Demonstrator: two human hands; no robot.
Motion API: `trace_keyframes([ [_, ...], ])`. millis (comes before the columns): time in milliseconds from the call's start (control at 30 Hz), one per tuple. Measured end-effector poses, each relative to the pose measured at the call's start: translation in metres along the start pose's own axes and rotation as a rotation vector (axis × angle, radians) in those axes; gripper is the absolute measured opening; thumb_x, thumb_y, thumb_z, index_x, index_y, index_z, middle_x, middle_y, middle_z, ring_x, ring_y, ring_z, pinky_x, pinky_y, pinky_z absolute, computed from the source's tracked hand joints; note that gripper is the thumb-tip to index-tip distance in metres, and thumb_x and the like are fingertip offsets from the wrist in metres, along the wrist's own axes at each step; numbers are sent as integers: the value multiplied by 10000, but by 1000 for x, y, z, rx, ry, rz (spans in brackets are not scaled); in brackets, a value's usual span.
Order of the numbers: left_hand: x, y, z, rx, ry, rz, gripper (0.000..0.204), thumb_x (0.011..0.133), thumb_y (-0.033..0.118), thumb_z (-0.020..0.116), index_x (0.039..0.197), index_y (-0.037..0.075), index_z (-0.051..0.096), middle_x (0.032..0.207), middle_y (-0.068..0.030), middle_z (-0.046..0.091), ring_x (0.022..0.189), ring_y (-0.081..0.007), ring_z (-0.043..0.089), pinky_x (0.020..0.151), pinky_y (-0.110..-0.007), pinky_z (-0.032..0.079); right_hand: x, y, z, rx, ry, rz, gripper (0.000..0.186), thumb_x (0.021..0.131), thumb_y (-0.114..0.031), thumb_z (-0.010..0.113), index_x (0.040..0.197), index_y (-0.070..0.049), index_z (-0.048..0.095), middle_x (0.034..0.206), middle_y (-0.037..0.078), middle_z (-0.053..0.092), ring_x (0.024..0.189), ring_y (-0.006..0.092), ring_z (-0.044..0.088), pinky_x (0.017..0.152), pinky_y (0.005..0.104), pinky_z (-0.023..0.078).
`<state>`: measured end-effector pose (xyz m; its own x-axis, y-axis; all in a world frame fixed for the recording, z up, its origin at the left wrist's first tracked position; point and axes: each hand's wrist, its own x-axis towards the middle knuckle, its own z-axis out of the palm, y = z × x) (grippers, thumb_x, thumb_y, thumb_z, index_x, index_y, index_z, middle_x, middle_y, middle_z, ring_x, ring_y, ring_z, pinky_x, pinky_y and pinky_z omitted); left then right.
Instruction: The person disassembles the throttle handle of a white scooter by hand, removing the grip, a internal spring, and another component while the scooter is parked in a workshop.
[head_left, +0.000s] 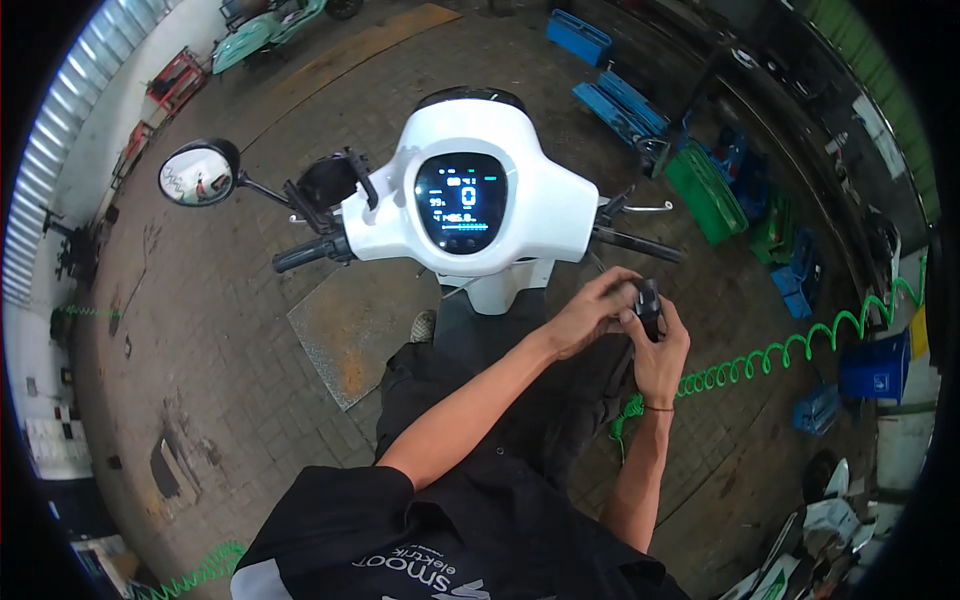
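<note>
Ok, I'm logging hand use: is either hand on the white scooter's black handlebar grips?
No, the left hand and right hand meet at a small black object, apart from both black grips.

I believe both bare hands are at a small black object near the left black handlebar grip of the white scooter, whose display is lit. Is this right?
Not the left: the head view shows the small black object, with the bare left hand and right hand at it, near the right black handlebar grip. The rest holds.
</note>
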<state>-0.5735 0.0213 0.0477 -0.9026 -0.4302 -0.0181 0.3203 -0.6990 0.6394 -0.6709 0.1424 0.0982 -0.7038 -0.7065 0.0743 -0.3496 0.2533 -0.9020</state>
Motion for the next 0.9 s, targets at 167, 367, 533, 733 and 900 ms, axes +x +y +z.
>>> trace_keyframes([
  [167,8,-3,14,264,99,89,500,874,87,861,1308,39,617,1062,-8,633,990,-102,625,852,-264,552,-12,-12,9,-174,64,-55,454,848,-126,849,1254,12,700,1045,214,777,1029,282,779,852,377,574],
  [367,-1,-1,13,-77,85,50,407,858,13,833,1204,18,620,1061,-67,668,1008,-164,715,901,-305,598,-29,-3,-21,237,-200,-23,800,901,-125,765,1598,-93,374,1119,141,751,961,228,740,849,344,575],
  [533,2,-6,15,-154,86,59,356,866,11,825,1148,38,610,1046,-62,674,1014,-163,721,889,-304,607,-38,-12,-27,432,-305,226,855,903,-229,722,1634,-96,299,1196,114,681,856,118,657,708,239,511],
  [733,7,-14,14,-101,123,81,351,856,11,834,1111,73,601,1073,-56,671,1065,-173,708,908,-310,604,-36,7,-19,212,-235,-22,790,908,-126,691,1626,-118,361,826,-2,624,576,53,504,502,223,366],
  [900,8,-15,16,-100,98,103,318,865,-13,803,1083,69,586,1072,-86,661,1165,-238,688,963,-381,611,-39,13,-14,31,-112,-114,660,949,-120,697,1547,-65,422,930,93,700,840,156,691,711,292,549],
])
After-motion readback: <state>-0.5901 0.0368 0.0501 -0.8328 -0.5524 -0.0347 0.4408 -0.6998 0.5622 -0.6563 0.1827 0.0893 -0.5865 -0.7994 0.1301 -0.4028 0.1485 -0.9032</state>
